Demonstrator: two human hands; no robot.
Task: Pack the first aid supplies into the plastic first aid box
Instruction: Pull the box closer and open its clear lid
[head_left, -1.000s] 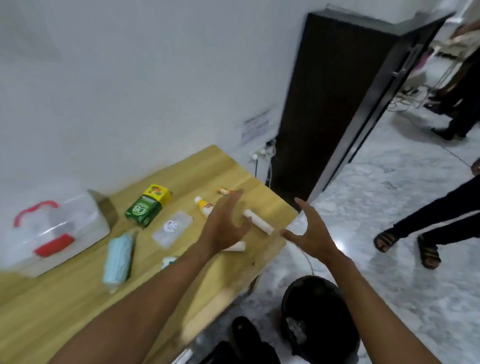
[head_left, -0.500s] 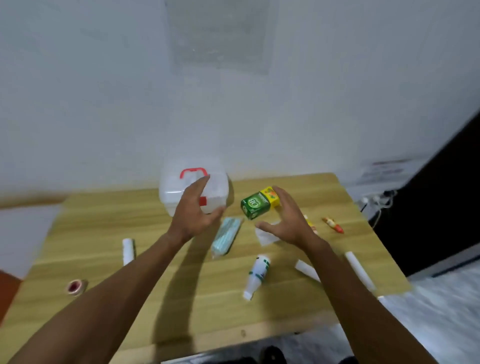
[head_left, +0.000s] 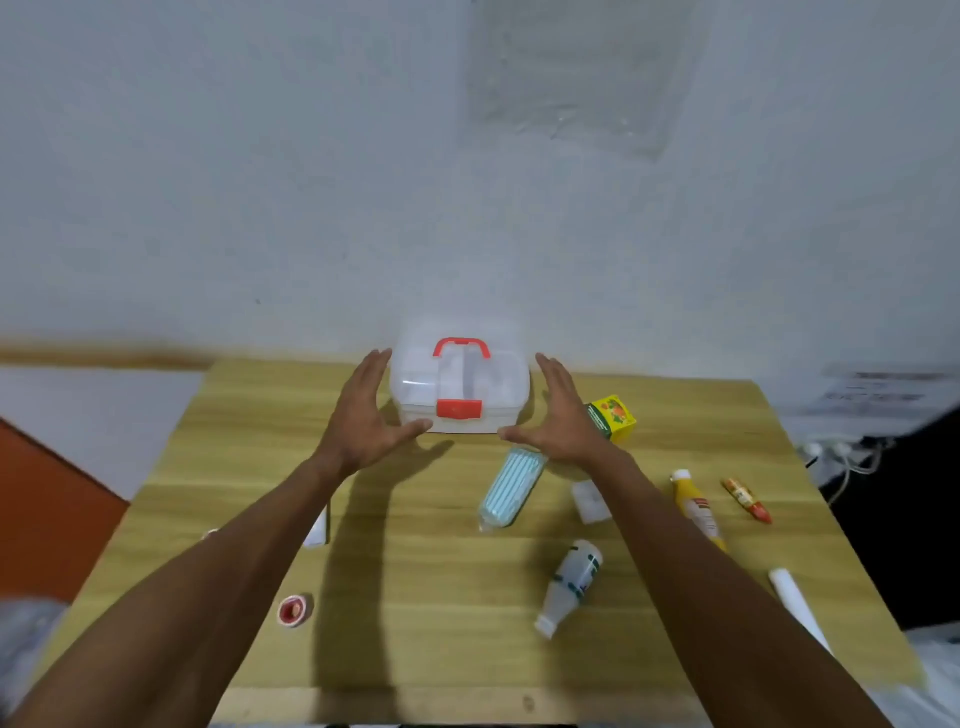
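At the frame's centre the plastic first aid box (head_left: 460, 388) sits on the wooden table (head_left: 415, 571), lid down and red latch fastened; its contents cannot be made out. The left hand (head_left: 363, 421) and right hand (head_left: 558, 418) flank it, both spread open, gripping nothing

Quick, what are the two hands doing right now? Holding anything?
Left hand: open, empty, beside the first aid box.
Right hand: open, empty, on the box's other side.
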